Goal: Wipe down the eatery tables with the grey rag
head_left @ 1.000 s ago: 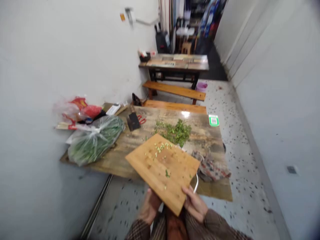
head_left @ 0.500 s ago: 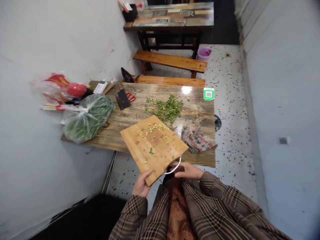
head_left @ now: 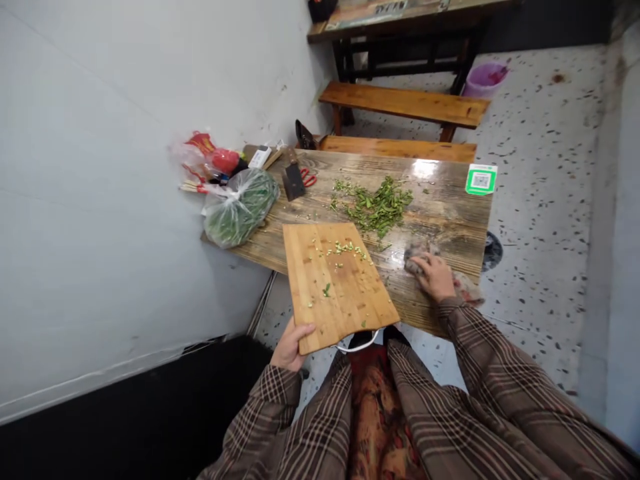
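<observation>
My left hand (head_left: pixel 291 343) grips a wooden cutting board (head_left: pixel 335 293) by its near left corner, thumb on top. The board is held at the table's near edge, with chopped green-white bits and a small leaf scattered on it. A white handle (head_left: pixel 360 345) curves from its near side. Over at the right, my right hand (head_left: pixel 436 273) is closed on a patterned cloth (head_left: pixel 417 257) on the table, its fingers bunching the fabric. Part of the cloth lies hidden under the hand. Beyond the board, a pile of cut green leaves (head_left: pixel 383 205) lies on the wooden table (head_left: pixel 450 220).
A cleaver (head_left: pixel 293 181) and red-handled scissors (head_left: pixel 309 177) lie toward the back left. A plastic bag of greens (head_left: pixel 240 208) sits at the left end by the wall. A green QR-code card (head_left: pixel 481 180) is at the far right corner. Benches (head_left: pixel 400 103) stand behind.
My right hand has left the board's handle area, moved right and forward, and taken hold of the cloth. The board has turned slightly in my left hand. The view has shifted.
</observation>
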